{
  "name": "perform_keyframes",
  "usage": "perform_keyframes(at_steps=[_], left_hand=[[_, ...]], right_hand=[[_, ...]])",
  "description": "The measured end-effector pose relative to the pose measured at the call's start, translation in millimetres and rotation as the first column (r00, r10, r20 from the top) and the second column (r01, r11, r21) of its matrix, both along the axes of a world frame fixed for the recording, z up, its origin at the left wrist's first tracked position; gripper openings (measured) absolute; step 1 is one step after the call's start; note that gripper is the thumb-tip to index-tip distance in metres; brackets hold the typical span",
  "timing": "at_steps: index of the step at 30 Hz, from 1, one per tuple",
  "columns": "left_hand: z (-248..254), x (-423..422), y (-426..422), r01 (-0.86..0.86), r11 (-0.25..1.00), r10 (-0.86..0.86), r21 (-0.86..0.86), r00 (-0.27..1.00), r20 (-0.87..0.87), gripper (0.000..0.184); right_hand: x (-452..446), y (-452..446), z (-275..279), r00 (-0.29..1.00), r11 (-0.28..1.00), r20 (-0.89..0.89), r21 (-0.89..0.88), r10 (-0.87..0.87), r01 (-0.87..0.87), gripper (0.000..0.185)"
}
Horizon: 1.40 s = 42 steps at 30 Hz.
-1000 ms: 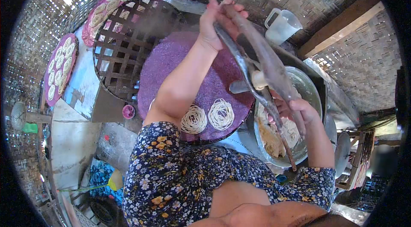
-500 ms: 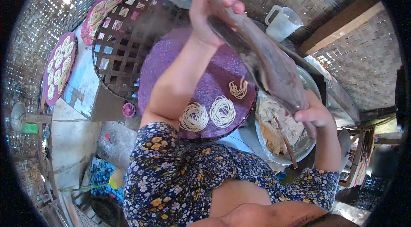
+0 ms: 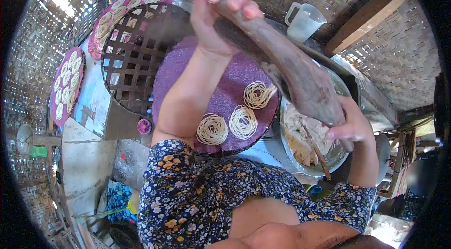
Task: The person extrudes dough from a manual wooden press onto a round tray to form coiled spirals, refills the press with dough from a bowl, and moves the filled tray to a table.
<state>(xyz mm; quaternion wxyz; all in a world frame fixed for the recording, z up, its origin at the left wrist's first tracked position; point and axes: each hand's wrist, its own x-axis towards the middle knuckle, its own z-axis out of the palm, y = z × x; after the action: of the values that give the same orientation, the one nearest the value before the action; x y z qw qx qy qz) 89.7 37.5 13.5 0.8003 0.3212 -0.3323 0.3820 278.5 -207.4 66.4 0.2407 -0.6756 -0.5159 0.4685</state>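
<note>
A long two-armed wooden press [image 3: 291, 68] slants over the purple round mat [image 3: 188, 68], its two bars close together. My left hand [image 3: 216, 23] grips the upper-left end, fingers curled over the top bar. The lower-right end is in my right hand [image 3: 350, 122], thumb on top. Pale strands [image 3: 271, 91] show beneath the press, beside a small noodle coil [image 3: 256, 95]. Two larger coils, a left one [image 3: 212, 129] and a right one [image 3: 243, 122], lie near the mat's front edge. The press hides its own underside and part of the mat.
A metal basin [image 3: 297, 162] of dough holds a wooden stick [image 3: 318, 155]. Behind stands a clear pitcher [image 3: 306, 22]. To the left are a dark woven lattice [image 3: 127, 63], a noodle-covered mat [image 3: 68, 84] and a small pink cup [image 3: 144, 126]. A wooden beam [image 3: 369, 20] crosses at right.
The press's two bars have come together between my hands. A third coil has formed on the mat, growing from a few loops. My left hand has moved left and my right hand slightly right.
</note>
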Motion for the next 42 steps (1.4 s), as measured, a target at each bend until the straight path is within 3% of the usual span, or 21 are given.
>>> perform_keyframes(at_steps=[7,9,15,16,17,19,21,23,24,27,33,36,39,42], left_hand=[[17,-30,2,-0.014,0.997,0.020,0.074,0.997,-0.081,0.031],[5,-27,-1,0.099,0.995,-0.099,0.027,0.995,-0.004,0.049],[-16,-7,-21,0.162,0.982,-0.170,-0.096,0.982,-0.081,0.048],[-17,-1,-19,0.224,0.971,-0.227,-0.084,0.973,-0.032,0.051],[-18,3,-22,0.194,0.963,-0.224,-0.188,0.963,-0.152,0.054],[-16,11,-35,0.091,0.926,-0.240,-0.366,0.890,-0.386,0.062],[-16,27,-50,0.125,0.991,-0.099,-0.050,0.427,-0.899,0.059],[-68,39,-52,0.179,0.967,0.155,0.183,0.162,-0.975,0.056],[-116,43,-46,0.142,0.952,0.241,0.272,0.202,-0.949,0.055],[-95,37,-64,0.167,0.979,0.098,0.115,0.107,-0.989,0.050],[-99,33,-71,0.130,0.957,0.240,0.258,0.137,-0.961,0.051],[-116,33,-55,0.240,0.874,0.410,0.423,0.106,-0.906,0.052],[-133,31,-39,0.362,0.636,0.753,0.681,-0.102,-0.650,0.052],[-99,3,-59,0.421,0.023,0.980,0.907,0.170,-0.103,0.051]], right_hand=[[-11,7,-16,0.994,0.995,-0.083,0.085,0.064,-0.057,0.076],[-13,3,-19,0.986,0.994,-0.153,0.097,0.060,-0.045,0.075],[-1,-21,-27,0.991,0.998,-0.129,0.040,0.045,-0.040,0.077],[0,-22,-28,0.989,0.999,-0.143,0.036,0.033,-0.028,0.078],[1,-24,-30,0.987,0.999,-0.157,0.033,0.019,-0.014,0.079],[2,-28,-31,0.986,1.000,-0.167,0.028,-0.002,0.006,0.080],[3,-27,-32,0.987,0.999,-0.159,0.029,-0.010,0.015,0.081],[7,-27,-38,0.988,0.998,-0.157,0.064,-0.002,0.013,0.081],[8,-27,-40,0.987,0.997,-0.158,0.080,0.000,0.013,0.081],[7,-25,-39,0.989,0.996,-0.148,0.084,0.000,0.012,0.081],[13,-26,-53,0.988,0.982,-0.146,0.172,-0.047,0.072,0.080],[15,-28,-56,0.983,0.973,-0.142,0.180,-0.120,0.145,0.079],[18,-31,-56,0.974,0.965,-0.164,0.183,-0.159,0.188,0.079],[15,-36,-51,0.956,0.960,-0.230,0.171,-0.181,0.223,0.078]])
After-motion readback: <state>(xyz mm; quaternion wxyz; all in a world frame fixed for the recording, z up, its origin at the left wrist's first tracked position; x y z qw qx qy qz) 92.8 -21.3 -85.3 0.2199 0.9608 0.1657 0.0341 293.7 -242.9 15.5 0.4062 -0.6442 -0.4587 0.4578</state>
